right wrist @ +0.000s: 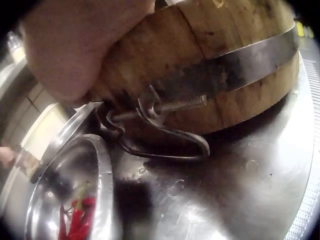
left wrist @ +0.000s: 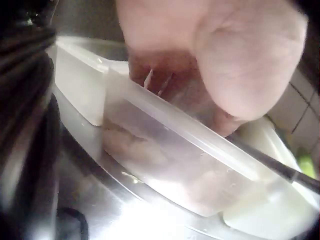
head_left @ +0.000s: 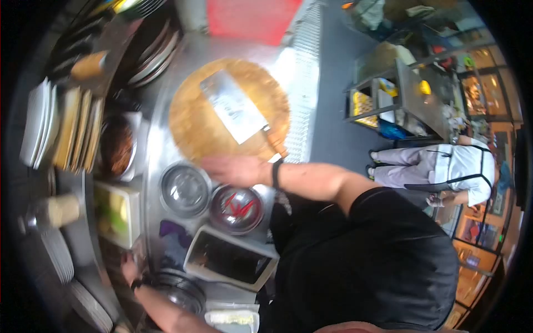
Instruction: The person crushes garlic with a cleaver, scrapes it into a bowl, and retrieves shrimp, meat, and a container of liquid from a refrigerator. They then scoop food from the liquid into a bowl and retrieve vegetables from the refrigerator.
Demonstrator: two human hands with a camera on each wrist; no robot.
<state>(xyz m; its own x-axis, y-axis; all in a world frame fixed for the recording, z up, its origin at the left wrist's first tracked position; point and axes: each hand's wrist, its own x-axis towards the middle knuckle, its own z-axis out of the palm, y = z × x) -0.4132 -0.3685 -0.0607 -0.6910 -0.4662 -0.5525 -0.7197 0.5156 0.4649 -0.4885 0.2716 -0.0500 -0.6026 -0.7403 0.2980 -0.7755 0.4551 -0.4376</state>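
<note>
My left hand (head_left: 130, 267) reaches into a translucent plastic container (left wrist: 165, 120) at the lower left of the head view. Pale pinkish contents show through its wall in the left wrist view, and the fingers are hidden behind its rim. At the near edge of a round wooden chopping block (head_left: 191, 119) my right hand (head_left: 236, 169) lies with fingers extended, nothing showing in it. A cleaver (head_left: 233, 105) rests flat on the block, handle toward the right. Just below the right hand are a steel bowl (head_left: 186, 190) and another bowl with red chili peppers (head_left: 239, 208).
A metal clamp (right wrist: 170, 150) juts from the block's band. A container with green and yellow contents (head_left: 135, 216) stands beside the left hand. A dark-filled tray (head_left: 195, 250) sits near my body. Stacked plates (head_left: 39, 125) line the left shelf. Another person (head_left: 444, 166) stands at the right.
</note>
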